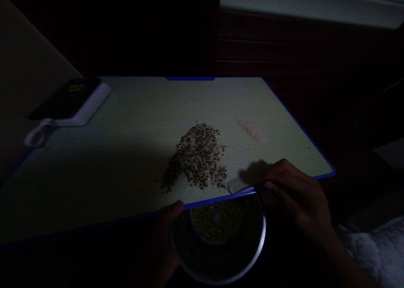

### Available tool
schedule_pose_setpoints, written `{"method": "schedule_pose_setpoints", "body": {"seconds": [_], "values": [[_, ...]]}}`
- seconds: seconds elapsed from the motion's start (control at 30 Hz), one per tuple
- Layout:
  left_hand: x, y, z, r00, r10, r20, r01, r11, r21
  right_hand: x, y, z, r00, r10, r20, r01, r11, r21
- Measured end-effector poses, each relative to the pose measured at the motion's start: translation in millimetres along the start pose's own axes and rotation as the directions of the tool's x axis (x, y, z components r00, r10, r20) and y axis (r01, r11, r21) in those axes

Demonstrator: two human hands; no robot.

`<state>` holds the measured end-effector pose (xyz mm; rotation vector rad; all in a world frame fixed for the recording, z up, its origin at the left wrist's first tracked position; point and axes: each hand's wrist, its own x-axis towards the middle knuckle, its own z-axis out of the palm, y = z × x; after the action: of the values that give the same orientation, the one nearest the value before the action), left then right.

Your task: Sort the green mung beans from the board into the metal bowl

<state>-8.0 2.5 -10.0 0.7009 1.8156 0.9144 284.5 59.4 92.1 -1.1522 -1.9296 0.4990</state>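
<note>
A mixed pile of green mung beans and pale grains lies near the front edge of a light folding table with blue trim. My right hand is closed on the handle of a metal spoon, whose tip touches the tabletop just right of the pile. Below the edge is a round metal bowl with many mung beans in it. My left hand grips the bowl's left side, its thumb up by the table edge; its other fingers are in shadow.
A small strip of pale grains lies to the right on the table. A dark-topped white box-like object with a strap loop rests at the back left. Quilted pale fabric shows at lower right. The scene is dim.
</note>
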Motion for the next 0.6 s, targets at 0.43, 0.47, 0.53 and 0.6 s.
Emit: {"method": "schedule_pose_setpoints", "body": {"seconds": [0.43, 0.47, 0.53, 0.6], "values": [[-16.7, 11.7, 10.3, 0.998, 0.009, -0.066, -0.005, 0.998, 0.058, -5.3, -5.5, 5.3, 0.997, -0.073, -0.029, 0.070, 0.993, -0.096], [-16.0, 12.4, 10.3, 0.997, 0.008, -0.075, -0.003, 0.998, 0.063, -4.7, -6.4, 9.0, 0.996, -0.081, -0.031, 0.077, 0.991, -0.107], [-14.6, 13.2, 10.4, 0.997, 0.004, -0.080, 0.002, 0.998, 0.069, -1.1, -3.9, 14.5, 0.995, -0.089, -0.047, 0.082, 0.987, -0.140], [-14.2, 13.5, 10.9, 0.997, -0.004, -0.073, 0.008, 0.998, 0.057, 5.2, 3.7, 15.5, 0.994, -0.083, -0.076, 0.068, 0.980, -0.185]]}}
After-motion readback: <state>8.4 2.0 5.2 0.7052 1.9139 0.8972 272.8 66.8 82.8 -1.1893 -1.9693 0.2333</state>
